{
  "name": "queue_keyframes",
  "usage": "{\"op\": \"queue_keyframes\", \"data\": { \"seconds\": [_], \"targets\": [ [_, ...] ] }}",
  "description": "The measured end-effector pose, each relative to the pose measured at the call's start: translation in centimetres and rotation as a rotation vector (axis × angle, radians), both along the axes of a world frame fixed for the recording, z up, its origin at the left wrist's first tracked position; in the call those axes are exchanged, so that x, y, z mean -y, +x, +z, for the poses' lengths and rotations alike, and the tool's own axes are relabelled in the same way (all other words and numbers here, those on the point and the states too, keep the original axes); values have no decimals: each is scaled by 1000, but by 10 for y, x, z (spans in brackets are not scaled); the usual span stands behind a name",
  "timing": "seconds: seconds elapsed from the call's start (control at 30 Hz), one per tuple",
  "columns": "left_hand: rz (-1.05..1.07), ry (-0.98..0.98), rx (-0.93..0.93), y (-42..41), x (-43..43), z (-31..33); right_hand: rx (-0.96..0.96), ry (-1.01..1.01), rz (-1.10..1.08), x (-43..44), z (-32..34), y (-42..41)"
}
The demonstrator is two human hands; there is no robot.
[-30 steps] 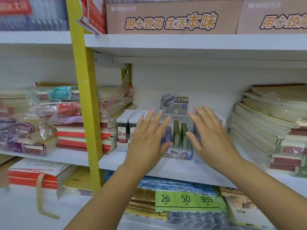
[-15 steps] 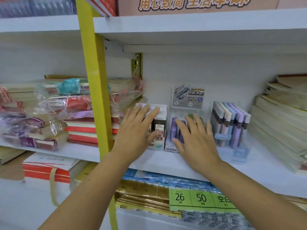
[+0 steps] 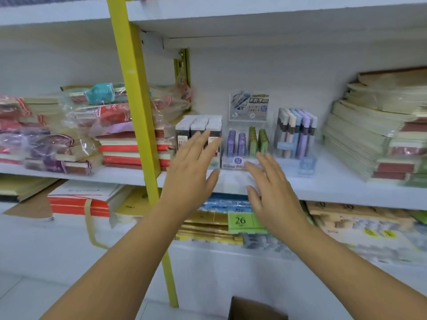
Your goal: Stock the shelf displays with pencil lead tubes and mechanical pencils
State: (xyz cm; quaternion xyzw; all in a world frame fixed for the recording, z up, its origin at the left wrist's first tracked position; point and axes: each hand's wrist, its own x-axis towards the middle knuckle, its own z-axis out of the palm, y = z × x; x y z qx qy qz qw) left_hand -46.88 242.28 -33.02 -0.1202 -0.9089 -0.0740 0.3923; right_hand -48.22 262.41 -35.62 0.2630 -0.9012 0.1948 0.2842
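Two empty, open hands, left hand (image 3: 193, 172) and right hand (image 3: 276, 192), are hovering at frame centre before lead tube boxes (image 3: 198, 132) and a mechanical pencil display (image 3: 295, 135) on a white shelf (image 3: 346, 188).

Bright, even, diffuse light, source out of view. Soft shade under the upper shelf board (image 3: 254, 17) on the far wall; no hard shadows. Motion blur over whole frame, heaviest on the fingertips of both hands and the near price labels (image 3: 240, 221). Mild sheen on plastic-wrapped stacks (image 3: 76, 125), left. Wide-angle bending: yellow upright (image 3: 136, 112) leans, shelf lines curve toward the edges.
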Motion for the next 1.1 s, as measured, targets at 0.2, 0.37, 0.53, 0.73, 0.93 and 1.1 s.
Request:
{"op": "queue_keyframes", "data": {
  "seconds": [0.2, 0.37, 0.53, 0.73, 0.93, 1.1],
  "targets": [
    [-134, 48, 39, 92, -39, -65, 62, -83, -17, -43, -52, 90],
    [-143, 178, 406, 137, -61, -175, 295, -35, -61, -68, -147, 130],
    [-68, 279, 799, 145, -64, -299, 560, 69, -140, -81, -256, 136],
    [2, 360, 1126, 149, -64, -397, 901, 175, -179, -89, -353, 146],
    [-3, 391, 1246, 147, -63, -414, 948, 207, -108, -96, -370, 135],
    [-61, 257, 1249, 151, -50, -348, 953, 320, -39, -114, -318, 129]
  ]
}}
